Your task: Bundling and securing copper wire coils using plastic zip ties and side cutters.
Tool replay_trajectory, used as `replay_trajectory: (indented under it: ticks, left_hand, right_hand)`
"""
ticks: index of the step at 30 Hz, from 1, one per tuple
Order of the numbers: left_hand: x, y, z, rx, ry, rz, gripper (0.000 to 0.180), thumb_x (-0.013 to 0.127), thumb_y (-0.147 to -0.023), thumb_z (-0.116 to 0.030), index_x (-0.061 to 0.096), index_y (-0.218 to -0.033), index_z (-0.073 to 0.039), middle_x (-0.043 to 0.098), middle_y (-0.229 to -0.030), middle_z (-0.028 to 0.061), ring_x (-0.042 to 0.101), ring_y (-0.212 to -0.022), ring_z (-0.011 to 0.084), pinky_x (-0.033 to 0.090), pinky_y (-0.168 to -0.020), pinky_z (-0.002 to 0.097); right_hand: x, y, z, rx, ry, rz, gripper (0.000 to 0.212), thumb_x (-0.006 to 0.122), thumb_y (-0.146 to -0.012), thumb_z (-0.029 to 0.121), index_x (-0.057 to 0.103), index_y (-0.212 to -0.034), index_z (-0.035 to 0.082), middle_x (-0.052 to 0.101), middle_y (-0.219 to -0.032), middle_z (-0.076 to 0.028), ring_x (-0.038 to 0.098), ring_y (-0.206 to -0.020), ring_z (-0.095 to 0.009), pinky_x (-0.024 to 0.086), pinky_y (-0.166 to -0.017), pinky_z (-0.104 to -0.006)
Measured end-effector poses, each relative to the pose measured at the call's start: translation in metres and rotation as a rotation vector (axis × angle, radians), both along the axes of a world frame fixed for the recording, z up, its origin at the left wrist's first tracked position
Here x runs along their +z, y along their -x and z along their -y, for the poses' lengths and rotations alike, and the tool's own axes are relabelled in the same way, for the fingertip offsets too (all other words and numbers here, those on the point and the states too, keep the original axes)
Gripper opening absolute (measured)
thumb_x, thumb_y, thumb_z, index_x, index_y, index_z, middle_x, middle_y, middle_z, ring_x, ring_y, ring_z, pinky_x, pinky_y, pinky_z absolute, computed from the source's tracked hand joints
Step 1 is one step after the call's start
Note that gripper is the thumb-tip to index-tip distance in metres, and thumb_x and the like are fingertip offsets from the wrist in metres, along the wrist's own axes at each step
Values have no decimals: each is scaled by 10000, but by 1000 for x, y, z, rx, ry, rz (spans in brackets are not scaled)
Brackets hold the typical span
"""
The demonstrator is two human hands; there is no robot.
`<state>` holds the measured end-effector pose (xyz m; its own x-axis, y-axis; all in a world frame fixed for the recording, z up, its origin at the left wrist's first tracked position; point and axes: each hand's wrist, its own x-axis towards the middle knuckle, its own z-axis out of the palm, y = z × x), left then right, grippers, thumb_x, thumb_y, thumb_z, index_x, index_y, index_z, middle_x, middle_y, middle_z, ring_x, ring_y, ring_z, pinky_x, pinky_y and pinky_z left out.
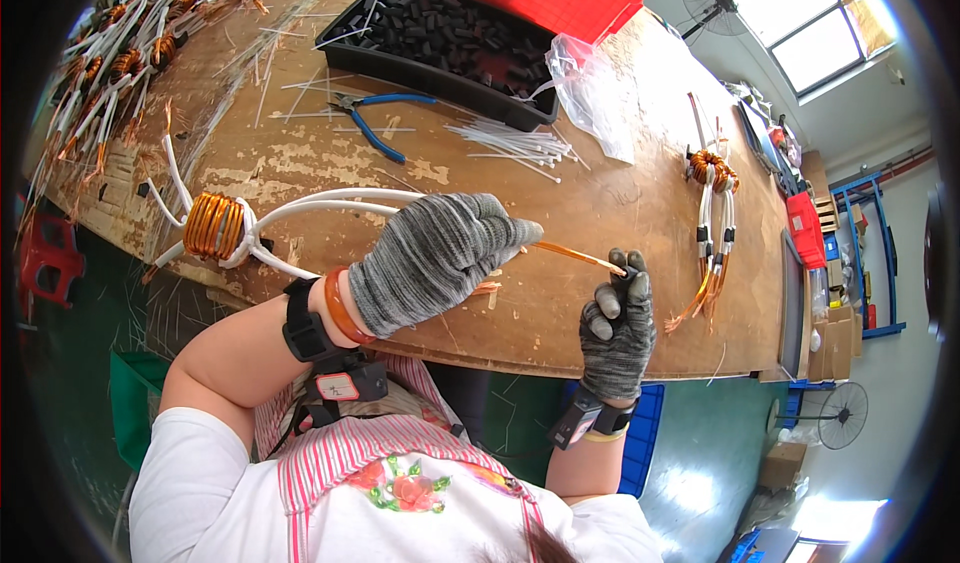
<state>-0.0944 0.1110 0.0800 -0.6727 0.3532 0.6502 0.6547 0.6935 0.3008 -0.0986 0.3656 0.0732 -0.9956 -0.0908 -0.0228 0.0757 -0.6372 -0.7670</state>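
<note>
Far left we've got a pile [126, 63] of wound coils, then nearer us the coil [213, 226] we're on, lying at the left front of the table [590, 178], copper windings and all. Its white leads [330, 198] run right, into our left hand [435, 253], which is closed around them. Up past that are the blue cutters [375, 143], lying loose, then the black tray [430, 85] full of little black bits, with white ties [520, 143] just below it. A bare copper end [570, 253] pokes out from our left fingertips and stretches over to our right hand [618, 328], where thumb and finger look pinched on its tip. Can't tell if a black bit is in that pinch too, it's all dark there. Further right a second coil [712, 170] lies with black sleeves [727, 233] on its leads, so our guess is we're at the step of prepping this end for a sleeve. Next move, we reckon, calls for a steady left grip and the strands kept straight and bunched, since a splayed tip would probably snag.
</note>
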Motion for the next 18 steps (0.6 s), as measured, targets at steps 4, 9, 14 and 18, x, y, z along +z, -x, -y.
replay_trajectory:
  ticks: [4, 9, 14, 18]
  left_hand:
    - [-3, 1, -1, -14, 2, 14, 345, 613, -856, -121, 638, -1199, -135, 594, -866, 50, 589, -747, 225, 476, -633, 335]
    - [-1, -1, -1, 32, 92, -10, 333, 605, -864, -125, 635, -1196, -129, 593, -882, 59, 592, -757, 226, 480, -638, 338]
    - [-4, -1, 1, 0, 48, 9, 331, 592, -869, -135, 629, -1197, -121, 584, -873, 56, 589, -742, 220, 476, -620, 333]
    - [21, -7, 18, 0, 134, 87, 367, 627, -848, -167, 619, -1211, -110, 614, -952, 93, 595, -902, 255, 481, -779, 362]
  right_hand:
    - [2, -1, 1, 8, -10, -31, 310, 507, -1009, 246, 557, -1264, 76, 610, -1209, -107, 501, -652, -63, 418, -458, -163]
    - [10, -6, 15, -45, -164, -33, 328, 530, -1000, 233, 524, -1290, 81, 608, -1225, -111, 515, -642, -54, 416, -463, -162]
    - [5, -8, 45, 124, -34, 78, 362, 582, -972, 225, 511, -1309, 112, 607, -1237, -103, 503, -637, -42, 421, -480, -169]
    - [-18, -11, 79, 223, -21, 217, 319, 611, -958, 263, 564, -1242, 125, 632, -1027, -25, 486, -627, -46, 397, -472, -173]
